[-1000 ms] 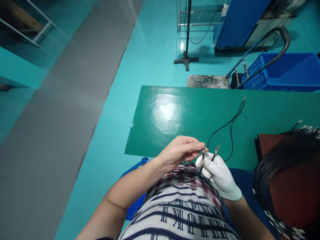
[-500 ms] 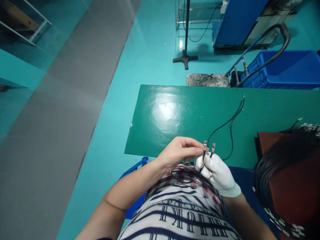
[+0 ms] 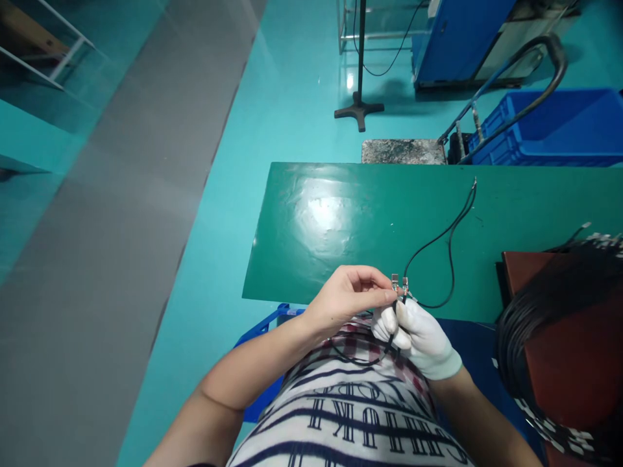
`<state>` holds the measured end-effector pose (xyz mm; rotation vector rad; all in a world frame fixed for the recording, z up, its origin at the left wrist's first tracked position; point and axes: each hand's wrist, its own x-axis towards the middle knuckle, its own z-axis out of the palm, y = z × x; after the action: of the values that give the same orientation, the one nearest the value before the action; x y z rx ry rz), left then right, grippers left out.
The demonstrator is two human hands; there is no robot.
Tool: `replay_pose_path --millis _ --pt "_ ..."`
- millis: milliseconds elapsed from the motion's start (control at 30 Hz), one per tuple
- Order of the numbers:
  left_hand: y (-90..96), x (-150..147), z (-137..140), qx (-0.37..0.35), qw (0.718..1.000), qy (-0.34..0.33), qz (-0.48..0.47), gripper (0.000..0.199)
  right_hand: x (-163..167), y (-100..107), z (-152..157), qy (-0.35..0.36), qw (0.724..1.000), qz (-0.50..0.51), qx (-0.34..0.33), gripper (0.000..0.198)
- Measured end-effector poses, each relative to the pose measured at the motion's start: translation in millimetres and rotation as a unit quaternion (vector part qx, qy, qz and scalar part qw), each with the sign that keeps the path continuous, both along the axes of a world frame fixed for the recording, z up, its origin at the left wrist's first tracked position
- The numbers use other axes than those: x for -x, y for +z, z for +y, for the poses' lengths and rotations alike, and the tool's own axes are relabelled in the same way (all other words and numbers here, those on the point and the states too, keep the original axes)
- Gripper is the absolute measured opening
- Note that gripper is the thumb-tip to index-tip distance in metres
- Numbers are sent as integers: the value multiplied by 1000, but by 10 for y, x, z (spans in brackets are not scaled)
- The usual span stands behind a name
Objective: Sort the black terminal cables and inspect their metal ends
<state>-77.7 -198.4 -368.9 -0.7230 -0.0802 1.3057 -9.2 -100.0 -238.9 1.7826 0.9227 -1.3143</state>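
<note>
Near my body, at the front edge of the green table (image 3: 292, 259), both hands meet at the ends of thin black cables. My bare left hand (image 3: 353, 292) pinches one cable by its metal connector (image 3: 394, 281). In its white glove, my right hand (image 3: 421, 334) is closed round the cables just below a second metal connector (image 3: 405, 284). The two connectors stand up side by side, close together. A black cable (image 3: 451, 253) loops across the table from the gloved hand to metal ends near the far edge. Another black loop (image 3: 360, 362) hangs against my striped shirt.
A thick bundle of black cables with white ends (image 3: 516, 324) lies over a red-brown board (image 3: 555, 370) at the right. Behind the table are a blue bin (image 3: 574, 126), a trolley handle (image 3: 555, 61) and a black stand foot (image 3: 359, 110). A blue stool or chair edge (image 3: 263, 327) shows at my left.
The connector at my right hand has moved left, closing the gap to the other one. My right hand has shifted slightly left. The whole view has tilted a little.
</note>
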Motion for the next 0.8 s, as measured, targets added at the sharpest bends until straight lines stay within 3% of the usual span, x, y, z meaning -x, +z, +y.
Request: replay_pose_path --millis 167,367,467,600,800 --pt "-3 9 -6 12 999 23 43 22 101 -4 -26 23 1000 9 1 46" --pt "-54 32 -49 113 989 89 25 19 221 21 -73 -26 995 30 -94 45" --pt "-55 13 -41 68 996 65 0 26 216 75 -79 -32 993 36 -109 42" --pt "-13 -4 -9 -24 999 28 32 27 200 105 -80 -66 995 25 -68 38" --pt "24 3 0 -32 999 0 3 27 236 89 -92 -74 995 32 -57 35"
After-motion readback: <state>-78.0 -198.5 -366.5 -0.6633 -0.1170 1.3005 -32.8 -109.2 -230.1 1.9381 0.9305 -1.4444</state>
